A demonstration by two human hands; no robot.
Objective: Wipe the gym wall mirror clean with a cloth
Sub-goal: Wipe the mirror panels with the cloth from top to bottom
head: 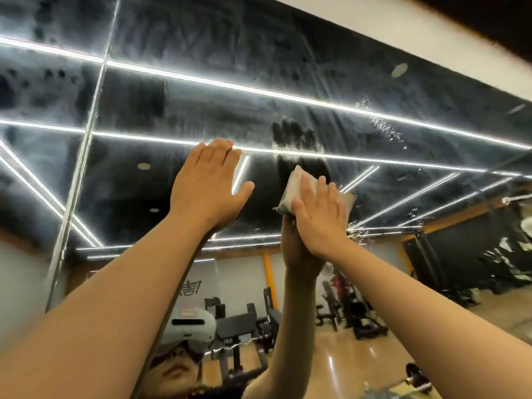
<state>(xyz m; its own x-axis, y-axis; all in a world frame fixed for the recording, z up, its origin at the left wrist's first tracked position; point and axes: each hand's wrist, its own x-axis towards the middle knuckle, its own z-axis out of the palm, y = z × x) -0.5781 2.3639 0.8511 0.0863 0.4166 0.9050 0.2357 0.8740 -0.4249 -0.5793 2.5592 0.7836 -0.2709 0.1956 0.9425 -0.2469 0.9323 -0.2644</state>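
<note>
The person stands close before the mirror [201, 96] with both arms lifted high. The glass is hazy with grey smears over most of its upper part, and it reflects long white light strips [259, 90] of the ceiling.

The left hand [207, 182] lies flat on the glass. Its fingers are straight and close together, the thumb stands out to the side, and it holds nothing.

At 3 o'clock from it, near but apart, is the right hand [319, 220]. It presses a folded pale cloth [288, 194] against the mirror. The fingers are straight and a little spread over the cloth, not curled round it. The thumb lies at the lower left edge of the cloth. The corners of the cloth show beyond the hand at 11 o'clock and at 2 o'clock.

At 12 o'clock from the cloth, a dark clear streak [296, 139] with the form of fingers cuts through the haze. At 2 o'clock from the cloth, small bright droplets [383, 125] sit on the glass.

At 9 o'clock from the left hand, a narrow seam [86, 139] runs between two mirror panels, from top to bottom.

In the lower part the mirror shows the room: a white headset [193, 326] at 6 o'clock from the left hand, black gym machines [244, 326] on a shiny wooden floor, and both arms repeated in the glass.
</note>
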